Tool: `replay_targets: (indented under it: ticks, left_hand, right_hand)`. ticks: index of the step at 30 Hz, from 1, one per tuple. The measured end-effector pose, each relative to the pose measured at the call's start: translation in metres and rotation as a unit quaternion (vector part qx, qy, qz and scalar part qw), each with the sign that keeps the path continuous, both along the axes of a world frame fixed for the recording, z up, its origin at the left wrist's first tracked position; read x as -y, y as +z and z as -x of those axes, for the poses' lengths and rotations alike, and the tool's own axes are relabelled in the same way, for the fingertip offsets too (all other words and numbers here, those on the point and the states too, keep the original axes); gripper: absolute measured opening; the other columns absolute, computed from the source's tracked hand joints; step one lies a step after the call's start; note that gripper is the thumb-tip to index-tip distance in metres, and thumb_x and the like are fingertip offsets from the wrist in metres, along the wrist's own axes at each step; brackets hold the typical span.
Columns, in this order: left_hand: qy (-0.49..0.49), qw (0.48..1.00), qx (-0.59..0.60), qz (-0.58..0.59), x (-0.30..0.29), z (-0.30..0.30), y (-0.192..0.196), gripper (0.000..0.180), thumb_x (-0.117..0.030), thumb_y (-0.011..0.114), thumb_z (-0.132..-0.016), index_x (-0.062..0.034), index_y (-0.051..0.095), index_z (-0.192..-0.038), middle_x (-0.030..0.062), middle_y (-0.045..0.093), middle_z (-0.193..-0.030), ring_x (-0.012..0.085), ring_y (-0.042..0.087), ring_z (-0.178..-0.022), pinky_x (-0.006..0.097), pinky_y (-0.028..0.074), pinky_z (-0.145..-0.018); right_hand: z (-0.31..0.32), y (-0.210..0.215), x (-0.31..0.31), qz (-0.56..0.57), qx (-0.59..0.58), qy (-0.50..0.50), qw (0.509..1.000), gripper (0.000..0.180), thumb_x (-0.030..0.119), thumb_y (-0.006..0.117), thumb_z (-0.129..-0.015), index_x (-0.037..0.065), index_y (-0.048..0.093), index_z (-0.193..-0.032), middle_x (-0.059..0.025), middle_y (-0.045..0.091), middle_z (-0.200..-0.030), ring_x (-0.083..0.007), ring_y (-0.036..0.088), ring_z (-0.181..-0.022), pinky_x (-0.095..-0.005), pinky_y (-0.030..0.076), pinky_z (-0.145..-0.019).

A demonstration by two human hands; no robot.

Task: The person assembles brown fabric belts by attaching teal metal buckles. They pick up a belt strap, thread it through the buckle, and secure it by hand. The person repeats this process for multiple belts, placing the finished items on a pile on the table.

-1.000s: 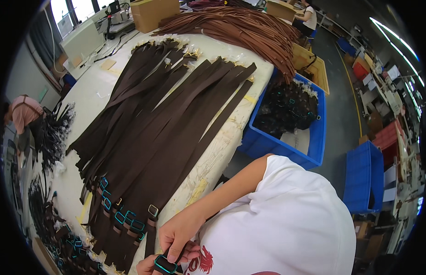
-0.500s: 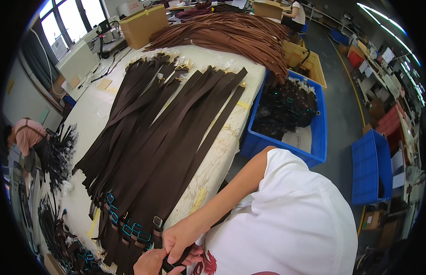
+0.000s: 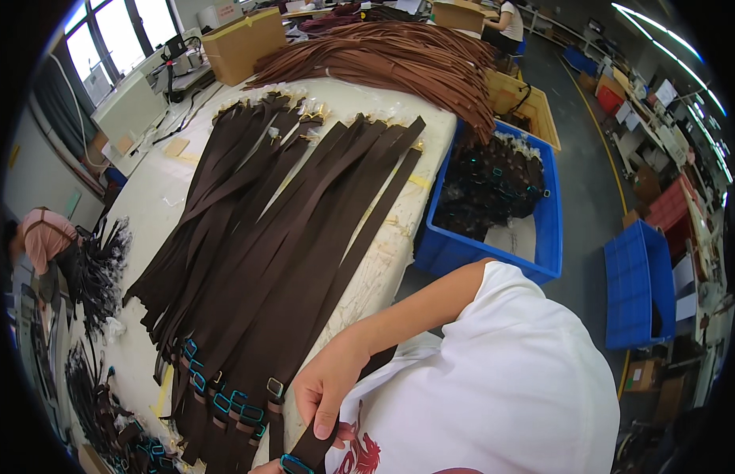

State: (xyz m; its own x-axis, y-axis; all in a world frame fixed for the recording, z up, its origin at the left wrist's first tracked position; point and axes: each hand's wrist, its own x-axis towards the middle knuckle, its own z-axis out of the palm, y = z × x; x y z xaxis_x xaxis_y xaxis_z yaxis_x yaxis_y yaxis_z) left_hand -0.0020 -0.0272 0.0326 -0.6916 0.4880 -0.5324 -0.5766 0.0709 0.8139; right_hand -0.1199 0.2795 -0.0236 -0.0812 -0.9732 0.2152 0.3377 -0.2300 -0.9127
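The right hand [image 3: 326, 389] pinches a dark brown strap [image 3: 314, 446] near its end, thumb and fingers closed round it, likely to keep it taut against the body. Just below, at the frame's lower edge, the strap carries a teal buckle [image 3: 295, 464], where the left hand [image 3: 266, 468] barely shows; I cannot tell whether it is holding anything. Left of the right hand, many like straps [image 3: 288, 237] lie fanned across the white table [image 3: 383, 261], buckled ends together. Beyond the forearm stands a blue bin [image 3: 494, 237] of dark pieces.
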Motion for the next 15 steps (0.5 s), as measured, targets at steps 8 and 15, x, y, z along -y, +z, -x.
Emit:
replay_targets:
  ticks: [8,15]
  left_hand:
    - [-0.099,0.953,-0.178,0.226,-0.041,0.000,0.028,0.005,0.006,0.065,-0.098,0.0057,0.070,-0.096,0.0028,0.070,-0.079,0.0091,0.064,-0.070,0.026,0.052,-0.066]
    - [0.035,0.989,-0.143,0.002,-0.011,-0.029,-0.049,0.025,-0.016,0.070,-0.101,0.0064,0.070,-0.090,0.0058,0.067,-0.071,0.0128,0.058,-0.057,0.027,0.043,-0.055]
  right_hand:
    - [-0.025,0.005,0.043,-0.122,-0.156,-0.074,0.977,0.037,0.030,0.069,-0.105,-0.003,0.078,-0.090,-0.0066,0.078,-0.077,-0.0151,0.074,-0.070,-0.0293,0.057,-0.068]
    - [-0.047,-0.008,0.054,0.061,0.142,-0.012,0.988,0.035,0.024,0.071,-0.104,-0.003,0.075,-0.082,-0.0076,0.072,-0.066,-0.0118,0.066,-0.059,-0.0257,0.051,-0.061]
